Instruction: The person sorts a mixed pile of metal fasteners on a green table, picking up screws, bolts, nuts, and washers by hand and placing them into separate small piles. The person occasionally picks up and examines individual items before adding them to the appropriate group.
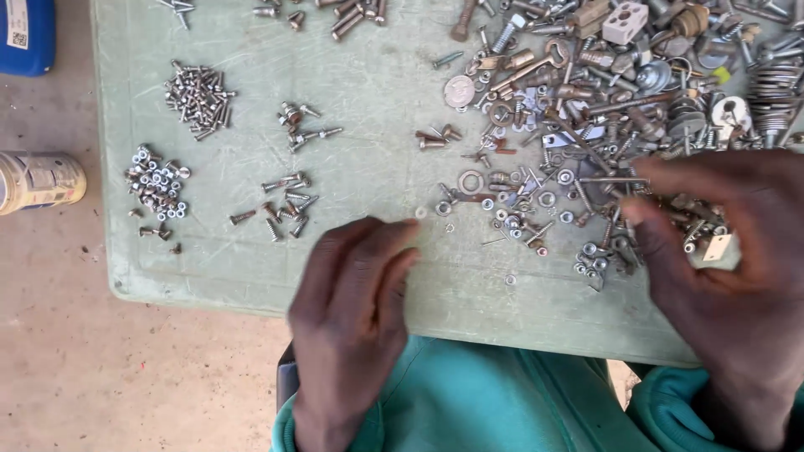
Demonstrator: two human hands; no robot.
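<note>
Nearest the camera, teal sleeves point(469, 402) cover both forearms. The left hand point(352, 310) lies flat at the near edge of the pale green board point(368, 167), fingers extended and relaxed, holding nothing. Its fingertips point(402, 238) sit just beside a small white washer point(420, 213) lying loose on the board; contact cannot be confirmed.

The right hand point(720, 259) is blurred over the right side of the board. Its fingers are curled down into the spread of mixed hardware point(586, 125); whether they grip a piece cannot be told. A small cream block point(714, 249) shows at the fingers.

Between the hands, loose washers and nuts point(519, 219) are scattered.

Further out on the left, sorted groups lie well apart from each other: a cluster of nuts point(157, 188), a group of dark screws point(280, 213), a pile of small bright screws point(198, 99), and a few bolts point(301, 125).

Off the board on the floor stand a cream can point(38, 180) and, at the far corner, a blue container point(25, 33).
</note>
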